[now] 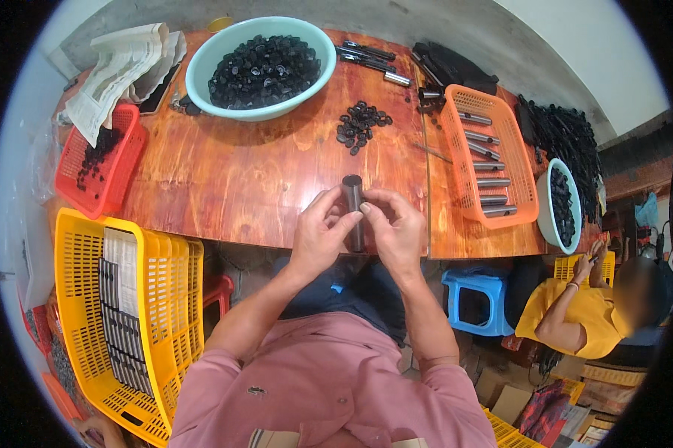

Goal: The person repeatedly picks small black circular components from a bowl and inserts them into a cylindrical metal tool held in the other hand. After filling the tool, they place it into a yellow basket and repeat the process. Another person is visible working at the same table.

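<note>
A dark, shiny metal tube [355,235] stands upright between my hands at the table's front edge, its hollow end upward. My left hand [320,233] grips the tube from the left with thumb and fingers. From the right, my right hand [396,231] pinches it near the upper part, with the thumb against its side. Whether a small part sits under the thumbs is hidden. Beyond the hands, a small pile of black oval plastic pieces [357,128] lies on the wooden table [254,187].
A pale green basin [202,86] of black pieces stands at the back. Right are an orange basket [456,160] of metal tubes and a smaller basin [545,224]. Left are a red basket [116,187] and a yellow crate [146,246]. A person in yellow [568,317] sits right, beyond a blue stool [478,282].
</note>
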Tool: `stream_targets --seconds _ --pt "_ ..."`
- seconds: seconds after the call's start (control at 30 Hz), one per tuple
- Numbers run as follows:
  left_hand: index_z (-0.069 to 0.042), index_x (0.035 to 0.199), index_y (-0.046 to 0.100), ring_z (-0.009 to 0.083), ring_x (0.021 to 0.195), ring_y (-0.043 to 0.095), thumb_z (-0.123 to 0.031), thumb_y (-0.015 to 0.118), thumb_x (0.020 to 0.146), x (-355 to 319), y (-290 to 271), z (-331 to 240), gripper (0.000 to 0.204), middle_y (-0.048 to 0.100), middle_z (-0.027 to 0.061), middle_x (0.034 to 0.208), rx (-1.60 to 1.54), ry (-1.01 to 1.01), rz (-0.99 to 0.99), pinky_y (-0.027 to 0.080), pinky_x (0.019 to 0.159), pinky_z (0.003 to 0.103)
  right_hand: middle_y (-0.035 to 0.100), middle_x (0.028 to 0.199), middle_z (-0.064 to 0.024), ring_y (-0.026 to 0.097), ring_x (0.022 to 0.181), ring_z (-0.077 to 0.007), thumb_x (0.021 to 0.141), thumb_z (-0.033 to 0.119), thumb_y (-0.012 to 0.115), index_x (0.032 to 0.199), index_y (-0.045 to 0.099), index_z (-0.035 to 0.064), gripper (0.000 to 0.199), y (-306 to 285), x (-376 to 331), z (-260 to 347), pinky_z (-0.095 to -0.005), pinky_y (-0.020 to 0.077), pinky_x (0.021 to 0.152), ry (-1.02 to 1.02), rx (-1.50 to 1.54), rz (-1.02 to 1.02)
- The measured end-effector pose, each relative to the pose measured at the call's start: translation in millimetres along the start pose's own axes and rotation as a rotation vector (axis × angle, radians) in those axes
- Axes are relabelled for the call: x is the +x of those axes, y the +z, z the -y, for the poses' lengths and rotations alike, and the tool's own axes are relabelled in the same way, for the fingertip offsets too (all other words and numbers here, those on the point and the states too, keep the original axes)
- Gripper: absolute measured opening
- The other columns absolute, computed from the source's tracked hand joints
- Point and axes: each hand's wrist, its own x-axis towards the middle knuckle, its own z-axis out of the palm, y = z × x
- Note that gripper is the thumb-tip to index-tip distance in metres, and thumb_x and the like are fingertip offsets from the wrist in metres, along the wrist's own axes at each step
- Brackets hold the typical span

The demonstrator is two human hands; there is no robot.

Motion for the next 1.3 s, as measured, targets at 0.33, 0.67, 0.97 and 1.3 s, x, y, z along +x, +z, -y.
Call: stream_targets --seconds 0.33,0.67,0.97,1.3 --pt "-0.001 0.149 0.046 0.0233 0.107 0.069 -0.018 0.051 0.108 72 -12 -9 0.045 0.066 0.0124 0.120 -0.543 -0.406 0.108 0.061 0.085 0.040 0.073 0.098 -0.0042 0.066 0.089 -0.0106 0.098 0.004 0.067 0.106 0.073 -0.0035 0.012 -10 71 -17 -0.0262 0.0537 0.079 0.011 0.182 0.076" --pt "-0.003 0.138 0.056 0.0157 0.085 0.066 -0.031 0.050 0.109 115 -24 14 0.040 0.066 0.0088 0.104 -0.893 -0.510 0.216 0.057 0.069 0.028 0.071 0.096 -0.0160 0.067 0.088 -0.0358 0.089 0.000 0.069 0.100 0.071 0.0016 0.011 -12 133 -79 -0.0430 0.0536 0.079 -0.580 -0.370 -0.084" --pt "-0.002 0.130 0.059 0.0139 0.062 0.060 -0.038 0.053 0.109 115 -24 20 0.042 0.063 0.0070 0.088 -0.701 -0.422 0.240 0.048 0.050 0.024 0.068 0.089 -0.0163 0.067 0.084 -0.0351 0.086 0.001 0.073 0.094 0.069 0.0001 0.009 -7 131 -84 -0.0421 0.0537 0.076 -0.617 -0.422 -0.053" --pt "-0.002 0.130 0.056 0.0114 0.057 0.057 -0.039 0.059 0.107 125 -41 19 0.044 0.061 0.0042 0.084 -0.532 -0.177 0.140 0.045 0.048 0.023 0.066 0.085 -0.0154 0.065 0.081 -0.0346 0.084 -0.001 0.073 0.091 0.068 -0.0001 0.009 -5 133 -86 -0.0430 0.0519 0.073 -0.631 -0.368 -0.001"
